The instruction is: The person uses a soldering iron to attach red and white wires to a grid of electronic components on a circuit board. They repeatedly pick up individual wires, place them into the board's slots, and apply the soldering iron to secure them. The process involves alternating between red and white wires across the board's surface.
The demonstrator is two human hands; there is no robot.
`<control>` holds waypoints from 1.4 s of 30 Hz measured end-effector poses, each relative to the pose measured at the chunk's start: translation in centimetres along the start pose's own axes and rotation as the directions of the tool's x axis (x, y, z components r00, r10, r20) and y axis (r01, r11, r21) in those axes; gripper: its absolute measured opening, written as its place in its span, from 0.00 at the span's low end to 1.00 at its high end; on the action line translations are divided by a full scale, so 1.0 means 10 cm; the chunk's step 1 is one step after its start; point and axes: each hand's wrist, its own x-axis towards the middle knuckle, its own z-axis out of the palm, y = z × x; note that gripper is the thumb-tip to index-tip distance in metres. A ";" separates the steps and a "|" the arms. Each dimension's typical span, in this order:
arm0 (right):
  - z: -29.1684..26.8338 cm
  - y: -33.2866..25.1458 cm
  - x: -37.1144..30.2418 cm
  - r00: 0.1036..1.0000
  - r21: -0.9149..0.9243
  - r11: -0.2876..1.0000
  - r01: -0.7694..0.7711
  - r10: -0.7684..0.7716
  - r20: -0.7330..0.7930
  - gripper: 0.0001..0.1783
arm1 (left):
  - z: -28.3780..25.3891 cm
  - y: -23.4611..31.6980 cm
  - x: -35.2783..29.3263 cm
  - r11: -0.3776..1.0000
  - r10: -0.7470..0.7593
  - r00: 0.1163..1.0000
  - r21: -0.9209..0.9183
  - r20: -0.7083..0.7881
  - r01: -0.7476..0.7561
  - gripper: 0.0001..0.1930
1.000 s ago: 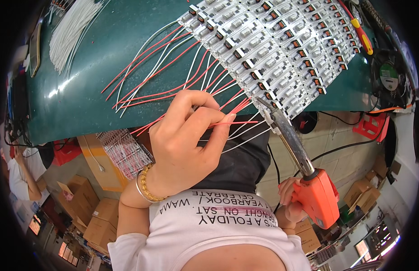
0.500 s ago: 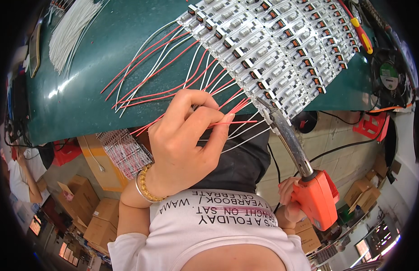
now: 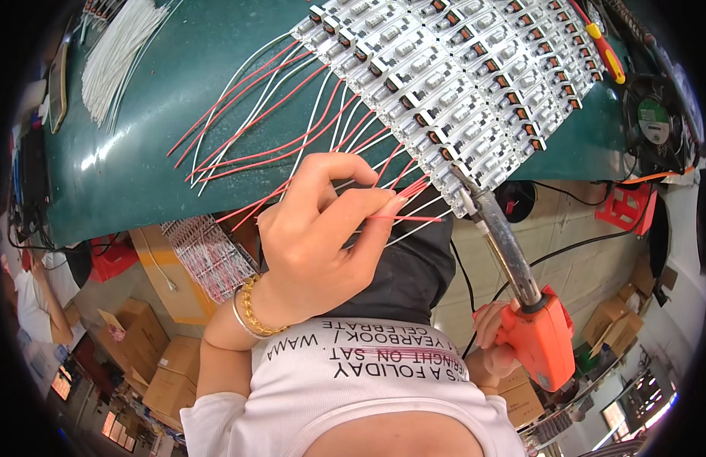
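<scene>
Little has shifted over the last second: the left hand [image 3: 322, 236] keeps its thumb and fingers pinched on a thin red wire [image 3: 414, 218], and the right hand [image 3: 494, 343] stays wrapped around the orange soldering gun [image 3: 539, 339], which has edged only slightly. That steadiness suggests a joint being held in place. The wire's free end meets the near edge of the white circuit-board panel [image 3: 460, 91], just beside the gun's metal tip [image 3: 466, 199]; whether tip and wire actually touch is hard to tell. More red and white leads [image 3: 254, 129] fan across the green bench [image 3: 124, 167].
</scene>
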 end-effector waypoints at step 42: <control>-0.27 0.42 -0.29 0.992 -0.208 0.971 0.119 -0.123 -0.009 0.26 | -0.02 0.06 0.03 0.993 -0.039 0.993 0.114 0.115 0.026 0.06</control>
